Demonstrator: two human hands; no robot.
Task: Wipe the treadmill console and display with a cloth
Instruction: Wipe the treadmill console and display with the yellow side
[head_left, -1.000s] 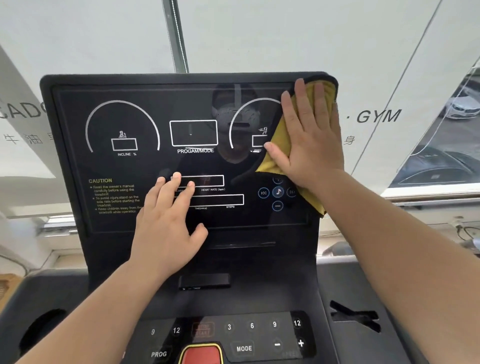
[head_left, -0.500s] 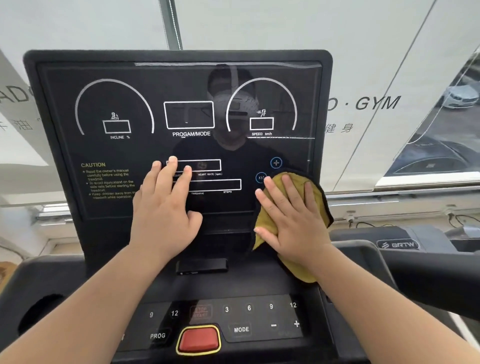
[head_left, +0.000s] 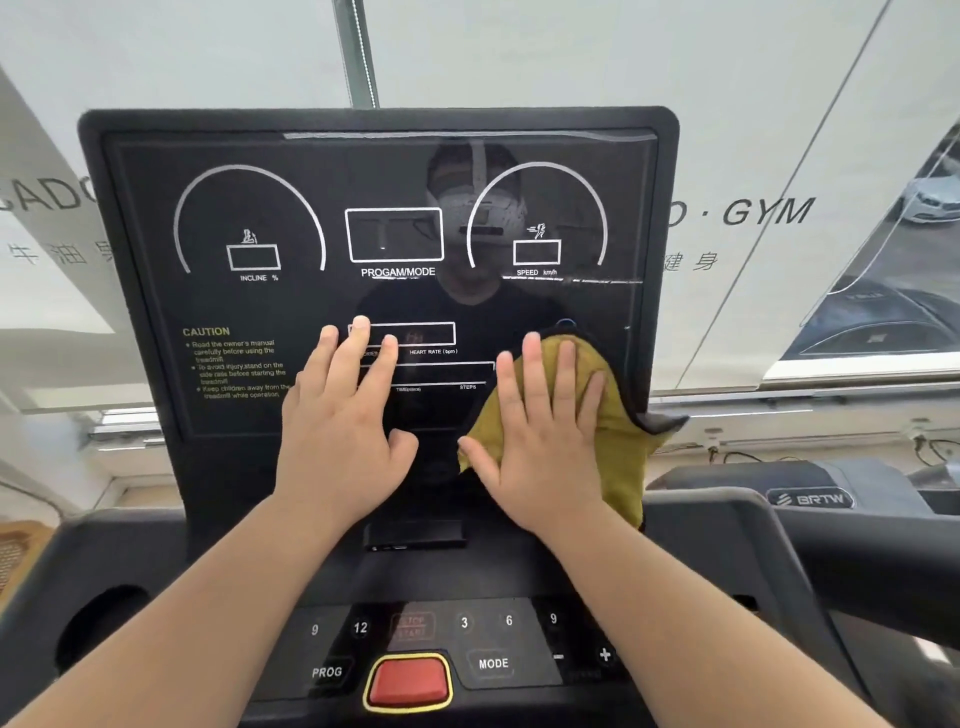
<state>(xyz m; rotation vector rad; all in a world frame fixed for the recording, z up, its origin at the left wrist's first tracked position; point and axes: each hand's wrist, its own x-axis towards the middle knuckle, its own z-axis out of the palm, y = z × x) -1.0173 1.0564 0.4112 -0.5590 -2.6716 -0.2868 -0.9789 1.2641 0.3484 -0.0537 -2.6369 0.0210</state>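
Note:
The black treadmill display (head_left: 260, 197) stands upright in front of me, with white dials and yellow caution text. My right hand (head_left: 545, 441) presses a yellow cloth (head_left: 623, 447) flat against the display's lower right part, fingers spread over it. The cloth's dark-edged corner hangs past the display's right edge. My left hand (head_left: 343, 426) lies flat on the lower middle of the display, fingers apart, holding nothing. Below the display sits the console panel (head_left: 519, 644) with number keys, PROG and MODE buttons.
A red stop button (head_left: 408, 682) sits at the console's front centre. A round cup holder (head_left: 98, 623) is at the left. A neighbouring treadmill (head_left: 810, 499) stands to the right. Behind the display is a white window banner (head_left: 571, 52) with GYM lettering.
My right hand swept the cloth from the display's upper right corner down to its lower right, then slightly left. My left hand stayed in place on the display.

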